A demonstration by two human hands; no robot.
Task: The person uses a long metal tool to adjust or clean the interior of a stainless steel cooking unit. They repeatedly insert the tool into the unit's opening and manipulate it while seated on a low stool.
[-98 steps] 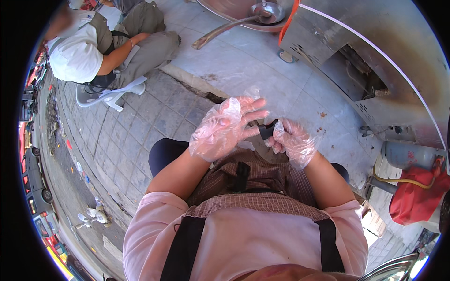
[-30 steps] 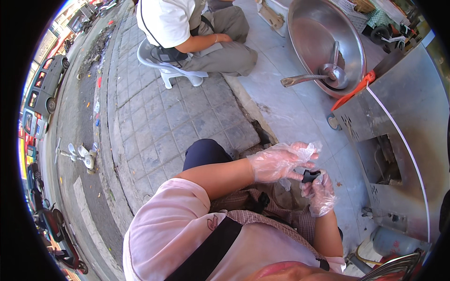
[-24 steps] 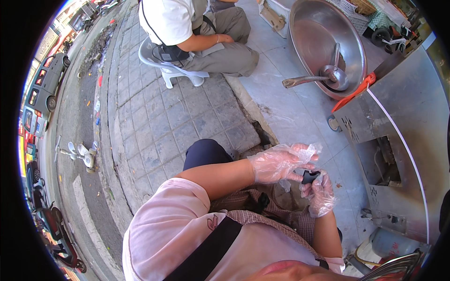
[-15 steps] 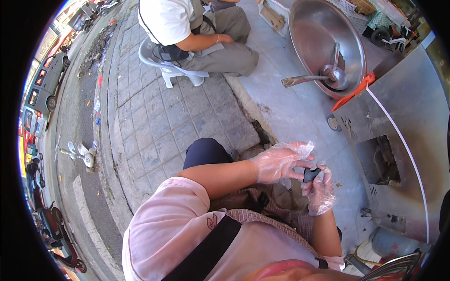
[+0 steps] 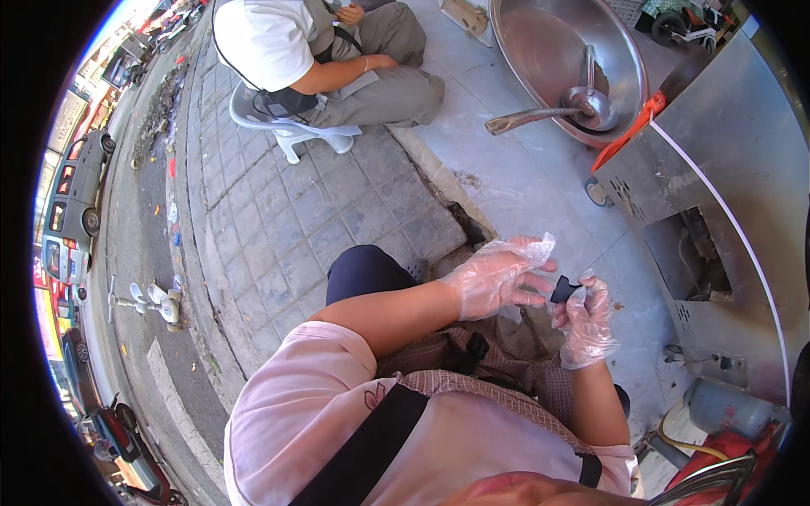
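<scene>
Both hands wear loose, see-through plastic gloves. Between the thumb and fingers of my right hand (image 5: pixel 589 325) is a small, dark, flat piece with a notched edge (image 5: pixel 564 290); its kind does not show. My left hand (image 5: pixel 499 280) is just left of that piece, fingers stretched and spread, holding nothing. A narrow gap seems to part its fingertips from the dark piece. Below the hands lies the brown checked apron (image 5: pixel 515 403) over my lap.
Far right stands a large metal basin (image 5: pixel 540 51) with a ladle (image 5: pixel 527 121) in it. A metal cabinet (image 5: pixel 717 169) with a square opening is at the right, a gas cylinder (image 5: pixel 730 413) below. Someone sits on a plastic chair (image 5: pixel 316 139) at the far left. Vehicles line the street.
My left fingers have drawn back from the dark piece, which stays in my right hand, now tilted differently. The view has shifted slightly, and the seated person's hand is raised near the chest.
</scene>
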